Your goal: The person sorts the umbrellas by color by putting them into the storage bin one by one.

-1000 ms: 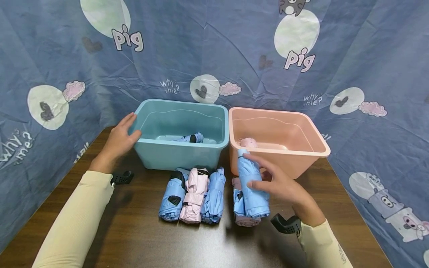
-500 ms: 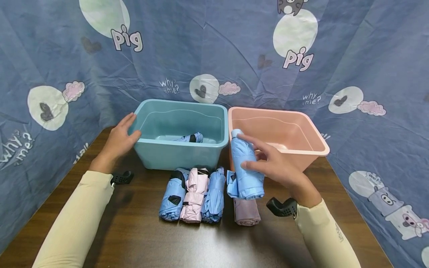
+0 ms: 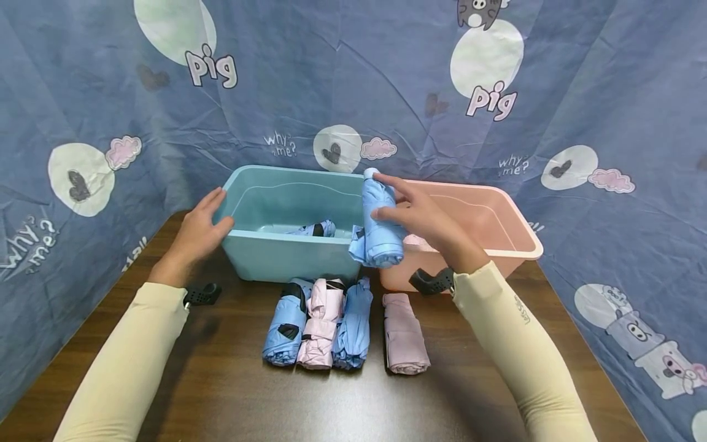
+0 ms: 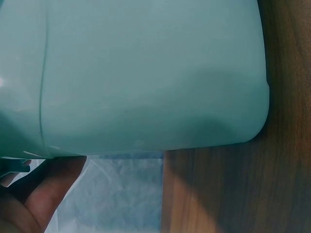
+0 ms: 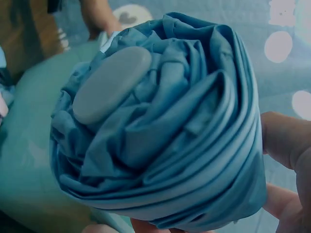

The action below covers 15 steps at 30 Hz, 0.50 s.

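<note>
My right hand grips a rolled-up light blue folding umbrella in the air, above where the two bins meet. Its handle end points up in the head view, with a loose strap flap hanging at the left; the right wrist view shows the folded cloth around a pale oval end. At the teal bin's left corner, my left hand holds the rim, fingers along the side and thumb near the front. Another blue umbrella lies inside that bin. The salmon bin contains a pink umbrella, partly hidden.
Before the teal bin lie a blue umbrella, a pink umbrella and another blue umbrella, side by side. A mauve umbrella lies to their right on the brown table. A patterned blue cloth hangs behind.
My right hand has lifted the blue umbrella off the mauve one and carried it up and left, from before the salmon bin toward the teal bin. My left hand stays at the rim.
</note>
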Each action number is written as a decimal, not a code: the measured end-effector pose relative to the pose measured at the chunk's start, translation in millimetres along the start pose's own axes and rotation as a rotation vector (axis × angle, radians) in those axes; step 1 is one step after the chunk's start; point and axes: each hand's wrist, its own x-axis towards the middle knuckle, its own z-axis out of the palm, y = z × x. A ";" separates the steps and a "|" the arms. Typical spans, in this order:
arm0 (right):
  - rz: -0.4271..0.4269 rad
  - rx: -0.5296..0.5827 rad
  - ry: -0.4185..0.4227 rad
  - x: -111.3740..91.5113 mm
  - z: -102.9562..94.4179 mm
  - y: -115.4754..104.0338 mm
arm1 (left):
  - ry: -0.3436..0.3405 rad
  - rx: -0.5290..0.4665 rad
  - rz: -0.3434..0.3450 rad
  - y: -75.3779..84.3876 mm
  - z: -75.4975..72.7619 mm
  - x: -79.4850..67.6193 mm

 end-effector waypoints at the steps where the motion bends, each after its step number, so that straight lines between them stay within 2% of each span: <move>1: 0.013 0.006 0.006 6.0 0.8 -1.6 | 0.003 -0.002 0.003 0.0 0.0 -0.3; 6: 0.064 0.034 0.027 32.6 5.6 -7.9 | 0.019 0.008 0.015 0.6 -0.2 -1.4; 15: 0.123 -0.036 0.059 67.4 12.4 -11.9 | 0.009 0.008 0.010 1.7 -2.2 -0.8</move>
